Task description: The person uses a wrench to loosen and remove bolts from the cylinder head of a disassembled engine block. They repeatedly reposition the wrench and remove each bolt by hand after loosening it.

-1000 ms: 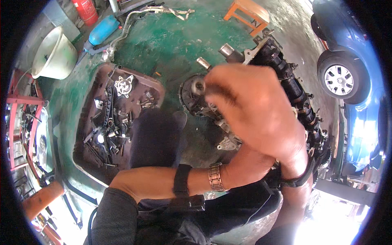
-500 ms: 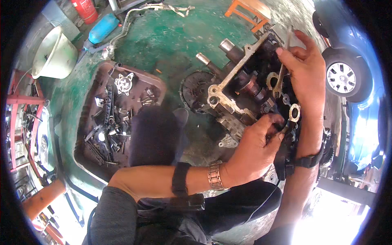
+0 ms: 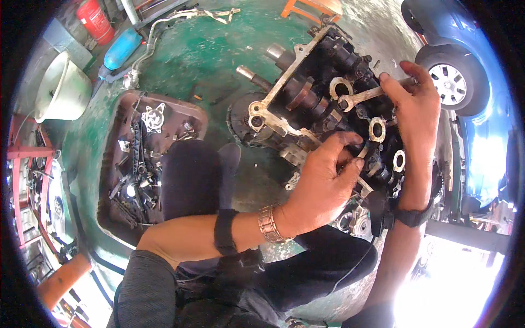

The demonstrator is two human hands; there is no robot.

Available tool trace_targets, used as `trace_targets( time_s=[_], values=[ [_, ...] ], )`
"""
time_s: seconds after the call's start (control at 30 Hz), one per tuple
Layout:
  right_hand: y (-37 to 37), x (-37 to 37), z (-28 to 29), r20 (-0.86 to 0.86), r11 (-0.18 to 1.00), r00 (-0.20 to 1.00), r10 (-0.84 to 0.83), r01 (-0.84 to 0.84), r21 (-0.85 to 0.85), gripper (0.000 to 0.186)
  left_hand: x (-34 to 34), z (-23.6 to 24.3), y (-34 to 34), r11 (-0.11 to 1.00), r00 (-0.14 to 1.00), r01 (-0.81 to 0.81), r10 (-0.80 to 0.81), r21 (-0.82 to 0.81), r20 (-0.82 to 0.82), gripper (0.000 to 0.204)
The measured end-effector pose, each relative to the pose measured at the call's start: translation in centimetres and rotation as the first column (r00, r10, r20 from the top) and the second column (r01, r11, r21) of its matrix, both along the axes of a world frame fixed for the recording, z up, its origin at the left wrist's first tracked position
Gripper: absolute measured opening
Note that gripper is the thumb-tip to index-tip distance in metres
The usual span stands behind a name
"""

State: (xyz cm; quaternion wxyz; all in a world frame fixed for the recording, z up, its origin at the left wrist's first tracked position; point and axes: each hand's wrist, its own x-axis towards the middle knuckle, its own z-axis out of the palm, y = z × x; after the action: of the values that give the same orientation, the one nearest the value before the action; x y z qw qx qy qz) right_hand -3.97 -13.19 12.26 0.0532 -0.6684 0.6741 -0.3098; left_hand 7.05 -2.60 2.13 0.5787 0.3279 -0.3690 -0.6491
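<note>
My right hand (image 3: 413, 101) is closed around the shank of an open-end wrench (image 3: 366, 97). The wrench's jaw sits at a bolt head on the dark, oily engine block (image 3: 290, 124). Lower on the same engine, my left hand (image 3: 327, 183) has its thumb and fingers pinched together among the parts; what they hold, if anything, is hidden. Pale oval rings (image 3: 377, 129) show on the engine between and beside my hands. The crankshaft-like round parts (image 3: 306, 101) lie exposed inside the block.
A brown tray (image 3: 104, 180) with loose engine parts and bolts stands left of my knee. A round clutch-like plate (image 3: 239, 120) lies behind the engine. Farther off are a white bucket (image 3: 65, 93), a blue bottle (image 3: 121, 49), a red cylinder (image 3: 95, 22) and a blue car (image 3: 481, 136).
The wrench in my right hand has swung from nearly upright to almost level, its jaw now at a bolt. My left hand remains pinched at the engine. The whole view has shifted slightly.
</note>
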Motion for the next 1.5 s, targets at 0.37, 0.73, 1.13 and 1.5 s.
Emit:
trace_targets(
  time_s=[0.37,0.73,1.13,1.5],
  values=[
    [8.8,-4.0,0.1,-0.291,0.992,0.954,0.076,-0.101,-0.071,0.022,-0.4,-0.1,-0.1,1.0,0.996,-0.002,0.003,0.015,-0.09,0.028],
    [15.0,-1.7,0.5,-0.527,0.826,0.654,0.543,-0.529,0.195,0.04,-0.8,-0.2,-0.2,0.998,0.996,-0.045,0.041,-0.042,-0.077,0.028],
    [10.4,5.4,-0.3,-0.405,0.432,0.36,0.84,-0.897,0.099,0.03,-1.0,-0.5,1.4,0.95,0.988,-0.098,0.128,-0.296,0.084,0.028],
    [4.2,11.1,0.7,-0.042,0.6,0.6,0.799,-0.79,0.125,0.017,-1.0,-1.7,0.4,0.902,0.977,-0.169,0.208,-0.398,0.056,0.036]
  ],
)
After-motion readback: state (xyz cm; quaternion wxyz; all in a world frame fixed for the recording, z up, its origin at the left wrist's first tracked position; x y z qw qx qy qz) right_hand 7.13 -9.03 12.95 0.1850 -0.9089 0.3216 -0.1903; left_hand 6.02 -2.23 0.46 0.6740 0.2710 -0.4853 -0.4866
